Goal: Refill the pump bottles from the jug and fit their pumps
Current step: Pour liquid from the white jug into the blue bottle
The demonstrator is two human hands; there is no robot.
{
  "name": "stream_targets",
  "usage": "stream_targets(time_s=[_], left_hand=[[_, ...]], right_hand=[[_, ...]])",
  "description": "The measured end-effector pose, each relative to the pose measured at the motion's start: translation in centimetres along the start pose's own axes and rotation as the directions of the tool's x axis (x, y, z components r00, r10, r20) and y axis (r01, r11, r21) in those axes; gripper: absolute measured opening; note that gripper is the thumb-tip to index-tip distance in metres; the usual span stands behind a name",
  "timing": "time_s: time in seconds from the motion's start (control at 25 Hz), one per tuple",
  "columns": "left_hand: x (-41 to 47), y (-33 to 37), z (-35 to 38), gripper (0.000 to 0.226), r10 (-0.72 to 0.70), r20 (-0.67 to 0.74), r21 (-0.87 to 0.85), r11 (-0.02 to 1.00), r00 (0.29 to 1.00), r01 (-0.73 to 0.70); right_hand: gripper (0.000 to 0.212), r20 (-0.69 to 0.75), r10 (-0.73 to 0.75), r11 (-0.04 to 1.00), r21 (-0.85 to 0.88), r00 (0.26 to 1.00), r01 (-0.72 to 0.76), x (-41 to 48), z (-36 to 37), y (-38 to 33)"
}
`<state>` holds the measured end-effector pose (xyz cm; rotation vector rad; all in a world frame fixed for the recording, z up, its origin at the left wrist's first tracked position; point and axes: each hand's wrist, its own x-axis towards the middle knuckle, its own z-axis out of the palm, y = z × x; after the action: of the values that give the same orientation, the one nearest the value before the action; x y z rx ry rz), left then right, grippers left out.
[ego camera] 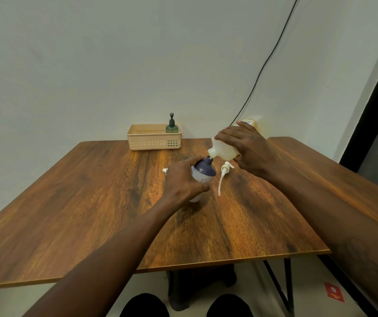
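My left hand (pixel 183 179) grips a white bottle with a purple shoulder (pixel 204 171), tilted with its open neck pointing up and to the right. My right hand (pixel 247 149) holds a pale translucent jug (pixel 223 147) tipped down, its spout right above the bottle's neck. A white pump with a long dip tube (pixel 223 173) lies on the table just right of the bottle. Another white part (pixel 165 170) peeks out behind my left hand. A dark green pump bottle (pixel 172 126) with its pump fitted stands in the beige basket (pixel 153 141).
The basket sits at the far edge of the wooden table (pixel 92 213), against the wall. A black cable (pixel 263 69) hangs down the wall behind the jug. Black table legs (pixel 279 287) and my knees show below the front edge.
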<state>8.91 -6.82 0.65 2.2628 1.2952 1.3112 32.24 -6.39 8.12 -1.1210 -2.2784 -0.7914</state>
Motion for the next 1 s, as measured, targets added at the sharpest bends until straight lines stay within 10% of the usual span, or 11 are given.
stream_targets(time_s=[1.0], left_hand=[[-0.03,0.31,-0.25,0.085,0.000,0.004,0.010,1.000,1.000,0.000]], right_hand=[[0.069,-0.006,-0.210,0.960,-0.190,0.978,0.205,0.85,-1.00,-0.47]])
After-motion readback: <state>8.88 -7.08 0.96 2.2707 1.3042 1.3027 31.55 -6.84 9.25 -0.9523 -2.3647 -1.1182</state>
